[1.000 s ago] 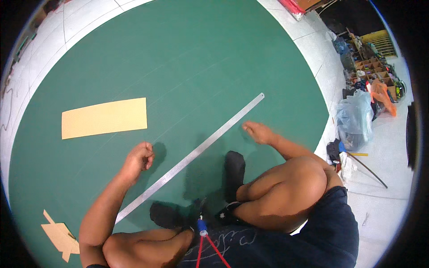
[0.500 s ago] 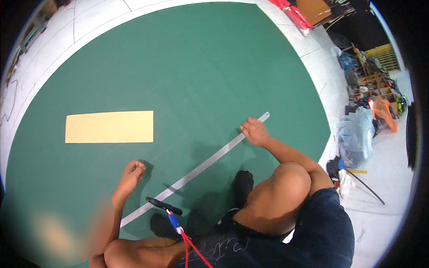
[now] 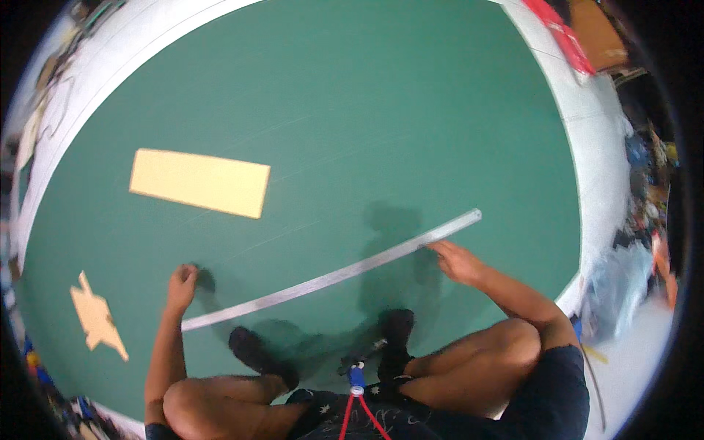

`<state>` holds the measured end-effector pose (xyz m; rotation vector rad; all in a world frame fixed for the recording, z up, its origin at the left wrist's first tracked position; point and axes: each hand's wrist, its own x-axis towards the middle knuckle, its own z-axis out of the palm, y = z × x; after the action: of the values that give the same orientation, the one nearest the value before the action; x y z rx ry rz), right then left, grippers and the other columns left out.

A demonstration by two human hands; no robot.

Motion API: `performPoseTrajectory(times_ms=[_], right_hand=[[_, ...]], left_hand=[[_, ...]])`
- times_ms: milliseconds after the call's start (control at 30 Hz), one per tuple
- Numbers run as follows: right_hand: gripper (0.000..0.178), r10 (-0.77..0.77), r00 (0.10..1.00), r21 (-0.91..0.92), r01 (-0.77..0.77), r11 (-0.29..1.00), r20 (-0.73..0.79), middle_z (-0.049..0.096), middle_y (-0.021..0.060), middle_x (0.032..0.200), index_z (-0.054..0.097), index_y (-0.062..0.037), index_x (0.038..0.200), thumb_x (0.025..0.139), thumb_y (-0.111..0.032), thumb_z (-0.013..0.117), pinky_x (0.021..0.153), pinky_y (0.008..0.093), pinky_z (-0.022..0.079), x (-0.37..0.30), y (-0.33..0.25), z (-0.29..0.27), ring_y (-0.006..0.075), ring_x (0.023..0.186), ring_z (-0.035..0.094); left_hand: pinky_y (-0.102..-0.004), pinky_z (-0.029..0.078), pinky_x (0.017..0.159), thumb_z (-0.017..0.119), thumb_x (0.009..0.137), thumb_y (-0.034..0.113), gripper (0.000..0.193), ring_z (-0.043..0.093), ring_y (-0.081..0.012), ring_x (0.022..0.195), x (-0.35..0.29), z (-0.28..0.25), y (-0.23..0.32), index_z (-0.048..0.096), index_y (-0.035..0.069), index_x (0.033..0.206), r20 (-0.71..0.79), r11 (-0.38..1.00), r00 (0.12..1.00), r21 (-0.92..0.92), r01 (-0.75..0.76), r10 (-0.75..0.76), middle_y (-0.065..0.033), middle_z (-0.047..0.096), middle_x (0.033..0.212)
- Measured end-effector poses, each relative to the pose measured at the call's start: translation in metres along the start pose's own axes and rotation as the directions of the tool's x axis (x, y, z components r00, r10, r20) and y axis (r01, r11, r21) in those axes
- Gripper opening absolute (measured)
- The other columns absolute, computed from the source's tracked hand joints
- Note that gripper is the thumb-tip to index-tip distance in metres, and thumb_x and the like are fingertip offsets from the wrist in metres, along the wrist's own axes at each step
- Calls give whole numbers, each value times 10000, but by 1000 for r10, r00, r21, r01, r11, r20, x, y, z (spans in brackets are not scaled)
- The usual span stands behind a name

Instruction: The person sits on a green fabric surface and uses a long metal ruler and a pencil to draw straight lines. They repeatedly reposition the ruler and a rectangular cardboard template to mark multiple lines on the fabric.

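Observation:
A long straight metal ruler [image 3: 323,281] lies slantwise across the green sheet [image 3: 411,95] in front of my feet. My right hand [image 3: 458,264] has its fingertips closed on the ruler's near edge, short of its right end. Off the ruler's left end, a little above it, is my left hand [image 3: 182,284], fingers curled; whether something small is in them is hidden. Beyond the left hand rests a pale yellow rectangular piece [image 3: 199,183]. Faint pale lines run over the sheet.
A yellow cut-out with notches and points [image 3: 97,317] lies at the left. Clear plastic bags [image 3: 614,290] and clutter stand on the white floor at the right, with a red package [image 3: 561,33] at the far right. A red cord with a blue clip [image 3: 357,378] hangs before me.
The view has shifted, bringing the yellow cut-out into sight. The ruler lies flatter across the view. My right hand has moved from over the ruler to its near edge; my left stays curled.

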<state>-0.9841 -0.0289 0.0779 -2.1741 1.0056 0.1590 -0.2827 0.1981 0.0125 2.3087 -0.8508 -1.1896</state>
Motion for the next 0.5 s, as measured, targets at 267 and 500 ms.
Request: performPoseTrajectory(times_ms=[267, 500], right_hand=[[292, -257, 952, -115, 240, 964, -168, 604, 95, 1043, 691, -110, 1151, 862, -149, 710, 822, 429, 536, 113, -6, 5, 327, 942, 646], [273, -498, 841, -195, 463, 865, -213, 599, 85, 998, 687, -117, 1102, 844, -193, 733, 819, 438, 514, 191, -40, -7, 300, 951, 619]], left_hand=[[-349, 526, 694, 672, 927, 261, 269, 640, -182, 774, -184, -58, -13, 642, 21, 1044, -245, 883, 857, 9, 470, -454, -68, 690, 914], [-378, 546, 778, 680, 912, 263, 238, 704, -271, 867, -390, -29, -94, 712, 50, 1013, -558, 779, 661, 42, 625, -501, -144, 742, 964]])
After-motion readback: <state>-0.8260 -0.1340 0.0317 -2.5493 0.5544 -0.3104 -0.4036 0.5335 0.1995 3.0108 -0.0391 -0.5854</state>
